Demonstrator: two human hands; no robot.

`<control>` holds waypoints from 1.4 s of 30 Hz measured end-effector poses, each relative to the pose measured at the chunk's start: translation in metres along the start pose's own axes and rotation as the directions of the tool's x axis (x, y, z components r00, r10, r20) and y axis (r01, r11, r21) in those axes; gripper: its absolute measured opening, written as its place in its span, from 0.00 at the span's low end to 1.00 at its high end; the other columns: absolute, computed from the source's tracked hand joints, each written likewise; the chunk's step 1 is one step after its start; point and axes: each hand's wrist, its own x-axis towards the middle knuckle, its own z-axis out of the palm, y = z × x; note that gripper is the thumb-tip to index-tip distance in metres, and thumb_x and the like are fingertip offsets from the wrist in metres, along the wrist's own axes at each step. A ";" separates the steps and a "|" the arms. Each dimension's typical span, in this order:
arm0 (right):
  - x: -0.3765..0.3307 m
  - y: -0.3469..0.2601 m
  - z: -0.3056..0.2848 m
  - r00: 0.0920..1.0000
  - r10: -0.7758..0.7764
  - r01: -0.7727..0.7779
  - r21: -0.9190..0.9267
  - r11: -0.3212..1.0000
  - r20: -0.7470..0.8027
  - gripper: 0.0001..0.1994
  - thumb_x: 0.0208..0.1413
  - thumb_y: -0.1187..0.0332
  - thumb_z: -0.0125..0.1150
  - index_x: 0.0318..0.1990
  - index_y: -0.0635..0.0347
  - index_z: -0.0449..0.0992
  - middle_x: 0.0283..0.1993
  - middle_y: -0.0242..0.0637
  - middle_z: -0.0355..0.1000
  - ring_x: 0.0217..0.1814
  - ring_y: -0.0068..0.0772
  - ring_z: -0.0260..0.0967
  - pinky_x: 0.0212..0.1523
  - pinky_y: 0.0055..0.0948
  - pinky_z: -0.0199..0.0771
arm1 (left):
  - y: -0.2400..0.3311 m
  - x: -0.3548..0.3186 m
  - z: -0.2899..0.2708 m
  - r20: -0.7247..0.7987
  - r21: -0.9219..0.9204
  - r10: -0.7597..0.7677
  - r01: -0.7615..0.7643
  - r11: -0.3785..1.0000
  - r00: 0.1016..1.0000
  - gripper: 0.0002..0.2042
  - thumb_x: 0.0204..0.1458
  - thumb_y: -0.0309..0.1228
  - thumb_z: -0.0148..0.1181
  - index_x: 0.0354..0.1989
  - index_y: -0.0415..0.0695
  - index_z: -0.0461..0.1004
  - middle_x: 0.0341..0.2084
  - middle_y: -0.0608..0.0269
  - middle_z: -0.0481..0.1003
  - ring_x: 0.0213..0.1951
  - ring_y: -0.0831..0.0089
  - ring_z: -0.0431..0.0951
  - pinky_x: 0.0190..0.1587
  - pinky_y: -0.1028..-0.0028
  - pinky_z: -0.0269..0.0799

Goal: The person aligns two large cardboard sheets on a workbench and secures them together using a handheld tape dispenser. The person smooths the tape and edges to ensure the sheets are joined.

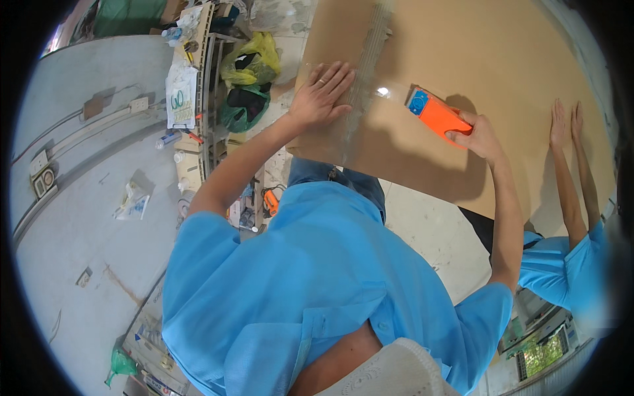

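Observation:
A large sheet of brown cardboard [502, 59] lies before me, with a darker ridged band [367, 72] running down its left part. My left hand [321, 98] presses flat on the cardboard left of this band, fingers stretched out and apart. In my right hand [480, 134] is an orange tape dispenser [444, 121], its blue head pointing left, its handle wrapped by my fingers. A shiny strip of clear tape [384, 92] shows between the dispenser and the band. The dispenser casts a shadow on the cardboard.
At right, another person's hands [558, 125] rest on the cardboard. Left stands a cluttered shelf [205, 99], with yellow [261, 58] and green [239, 119] plastic bags beside it. An orange tool [271, 201] is near its lower end. A pale wall [86, 198] carries sockets and cable runs.

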 end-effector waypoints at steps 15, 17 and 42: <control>0.069 -0.153 0.021 0.947 0.320 -0.223 -0.749 0.623 -0.015 0.18 0.39 0.54 0.69 0.29 0.61 0.83 0.29 0.46 0.79 0.35 0.47 0.79 0.38 0.37 0.77 | 0.054 0.066 0.006 -0.048 -0.162 0.315 -0.318 0.934 0.948 0.34 0.60 0.54 0.53 0.70 0.45 0.62 0.71 0.60 0.59 0.74 0.64 0.54 0.75 0.56 0.44; 0.085 -0.169 0.039 0.955 0.296 -0.135 -0.836 0.532 0.034 0.15 0.40 0.56 0.68 0.31 0.56 0.85 0.32 0.43 0.81 0.39 0.44 0.81 0.40 0.35 0.79 | 0.062 0.067 0.003 0.025 -0.115 0.275 -0.270 0.956 0.961 0.35 0.60 0.57 0.52 0.70 0.47 0.62 0.71 0.60 0.59 0.74 0.63 0.53 0.75 0.52 0.41; -0.226 -0.038 0.286 0.412 0.557 0.204 0.669 0.715 -0.721 0.18 0.57 0.56 0.70 0.38 0.65 0.80 0.29 0.32 0.76 0.31 0.20 0.71 0.33 0.25 0.70 | 0.169 0.030 -0.005 0.592 -0.805 0.397 0.493 0.329 0.702 0.33 0.67 0.58 0.41 0.61 0.38 0.69 0.53 0.52 0.77 0.55 0.60 0.76 0.59 0.61 0.69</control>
